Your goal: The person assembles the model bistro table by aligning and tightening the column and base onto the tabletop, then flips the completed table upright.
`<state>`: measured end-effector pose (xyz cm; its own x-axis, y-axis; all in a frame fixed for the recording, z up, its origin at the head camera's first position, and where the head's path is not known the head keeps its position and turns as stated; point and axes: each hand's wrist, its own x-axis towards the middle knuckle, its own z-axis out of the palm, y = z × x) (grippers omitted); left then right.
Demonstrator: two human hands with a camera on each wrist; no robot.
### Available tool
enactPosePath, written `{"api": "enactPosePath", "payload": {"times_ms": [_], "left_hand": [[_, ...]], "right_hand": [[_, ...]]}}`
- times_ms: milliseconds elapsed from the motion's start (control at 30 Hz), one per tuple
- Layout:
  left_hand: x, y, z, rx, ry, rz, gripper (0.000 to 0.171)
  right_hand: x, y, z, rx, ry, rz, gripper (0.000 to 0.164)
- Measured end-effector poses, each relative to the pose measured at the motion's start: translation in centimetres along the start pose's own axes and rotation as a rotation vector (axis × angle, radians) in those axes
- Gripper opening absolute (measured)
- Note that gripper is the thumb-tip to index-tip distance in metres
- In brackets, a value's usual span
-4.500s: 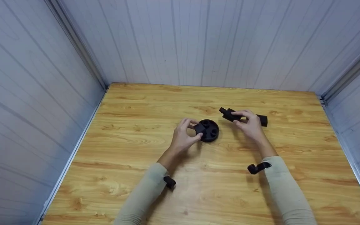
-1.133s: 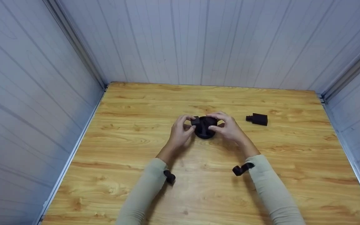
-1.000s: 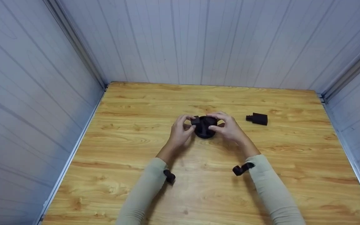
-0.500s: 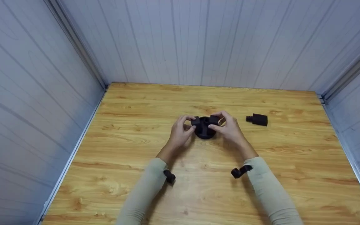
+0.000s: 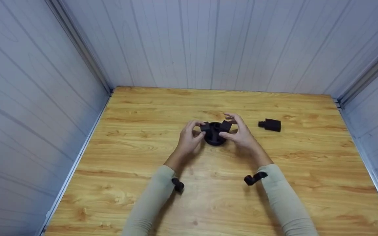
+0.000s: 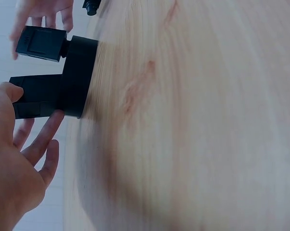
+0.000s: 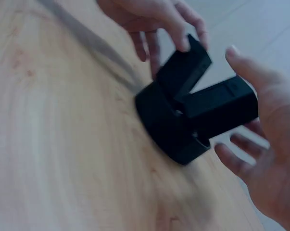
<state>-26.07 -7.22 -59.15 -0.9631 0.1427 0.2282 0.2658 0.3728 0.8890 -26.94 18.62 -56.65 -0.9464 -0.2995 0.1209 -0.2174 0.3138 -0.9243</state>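
Left block (image 5: 205, 127) and right block (image 5: 225, 126) stand on base (image 5: 215, 141); third block (image 5: 272, 125) lies right.

Wood-grain tabletop (image 5: 136, 147) beneath round black base (image 5: 215, 140) and separate necked block (image 5: 272, 125).

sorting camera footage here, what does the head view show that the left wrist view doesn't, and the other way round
Only head: left sleeve, right sleeve, the whole loose block. Only left wrist: the narrow neck between the right block and the round base. Both: the right block, round base, left block, left hand and right hand, plus the loose block's tip.
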Motion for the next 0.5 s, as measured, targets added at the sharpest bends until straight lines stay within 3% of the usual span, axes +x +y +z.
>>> {"api": "enactPosePath", "payload": {"times_ms": [200, 500], "left_hand": [[-0.04, 0.11, -0.18, -0.013, -0.001, 0.005, 0.027], [-0.07, 0.2, -0.1, -0.003, -0.012, -0.009, 0.027]], "right_hand": [[0.09, -0.04, -0.87, 0.097, -0.094, -0.094, 0.053], [0.21, 0.07, -1.14, 0.048, -0.077, -0.082, 0.041]]}}
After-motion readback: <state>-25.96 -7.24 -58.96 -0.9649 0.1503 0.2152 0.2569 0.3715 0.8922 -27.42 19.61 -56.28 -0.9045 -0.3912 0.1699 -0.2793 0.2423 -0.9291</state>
